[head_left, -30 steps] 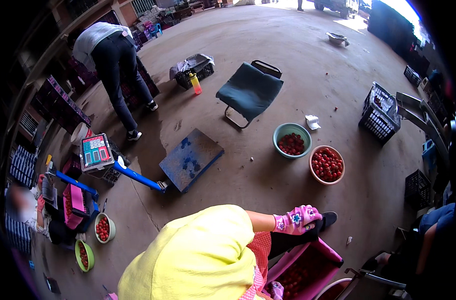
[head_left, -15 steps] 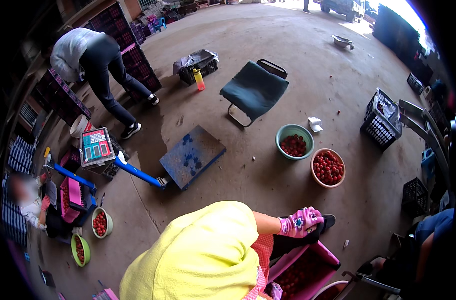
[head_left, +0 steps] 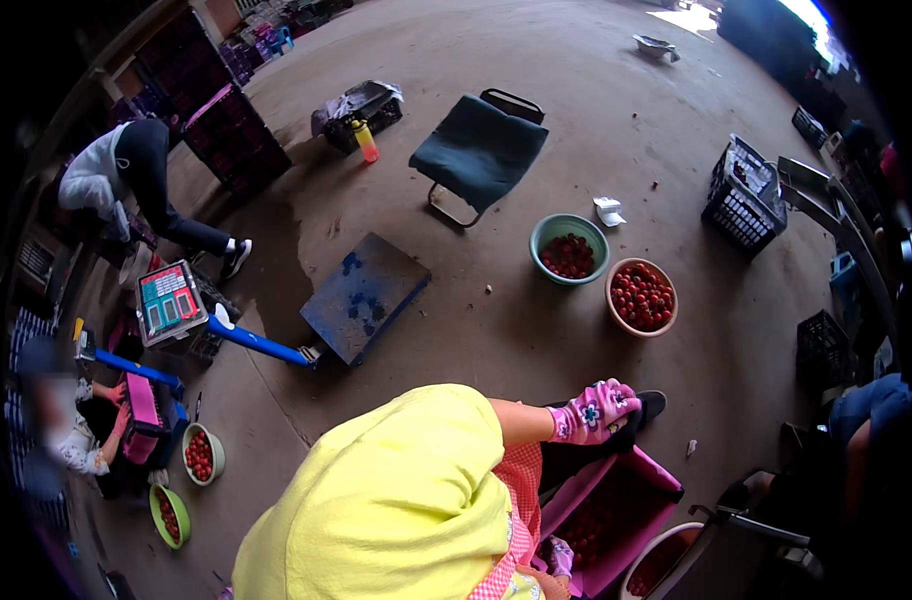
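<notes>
My left hand (head_left: 595, 412), in a pink glove with flower patterns, reaches out from my yellow sleeve (head_left: 396, 490) over my dark trouser leg, close to a dark shoe (head_left: 653, 406). Its fingers are curled; whatever they hold, if anything, is hidden. Below it stands a crate with a pink lining (head_left: 648, 505), containing small round red fruit (head_left: 588, 528) in shadow. My right hand (head_left: 559, 556), gloved too, shows only in part at the crate's near edge. Its fingers cannot be made out. A red checked apron (head_left: 521, 490) lies across my lap.
A green bowl (head_left: 598, 236) and a peach bowl (head_left: 671, 287) hold red fruit. Beyond are a folding stool (head_left: 479, 150), a blue platform scale (head_left: 366, 297) and a black crate (head_left: 744, 195). A pale tub (head_left: 640, 568) adjoins the pink-lined crate. People work at left and right.
My view has shifted, moving the floor items up and left. More of my right hand shows by the crate. The standing person at left bends lower. My left hand stays near the shoe.
</notes>
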Demonstrator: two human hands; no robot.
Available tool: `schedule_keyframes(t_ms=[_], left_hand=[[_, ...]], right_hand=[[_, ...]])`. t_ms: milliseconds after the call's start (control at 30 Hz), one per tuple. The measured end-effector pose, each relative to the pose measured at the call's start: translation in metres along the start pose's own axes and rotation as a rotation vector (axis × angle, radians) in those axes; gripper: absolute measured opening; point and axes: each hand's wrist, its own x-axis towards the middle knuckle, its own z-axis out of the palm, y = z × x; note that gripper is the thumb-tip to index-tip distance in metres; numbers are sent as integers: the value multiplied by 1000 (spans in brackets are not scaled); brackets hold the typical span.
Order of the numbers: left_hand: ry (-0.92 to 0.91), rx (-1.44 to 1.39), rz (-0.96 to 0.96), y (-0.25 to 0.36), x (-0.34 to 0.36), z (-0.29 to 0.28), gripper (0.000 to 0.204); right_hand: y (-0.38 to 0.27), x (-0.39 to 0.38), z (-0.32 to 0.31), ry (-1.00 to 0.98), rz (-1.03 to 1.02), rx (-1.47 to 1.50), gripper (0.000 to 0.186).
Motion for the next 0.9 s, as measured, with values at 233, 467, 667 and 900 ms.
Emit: schedule_keyframes(t_ms=[233,467,667,900], left_hand=[[-43,41,-7,6,25,11,36],[-36,100,72,0,14,27,35],[-199,-319,37,51,40,31,37],[-195,-972,381,227,109,3,33]], right_hand=[[-29,-45,1,340,-26,360,30],[-46,-91,-17,524,-90,188,29],[-42,-127,8,636,-74,229,31],[-31,-138,27,558,36,217,31]])
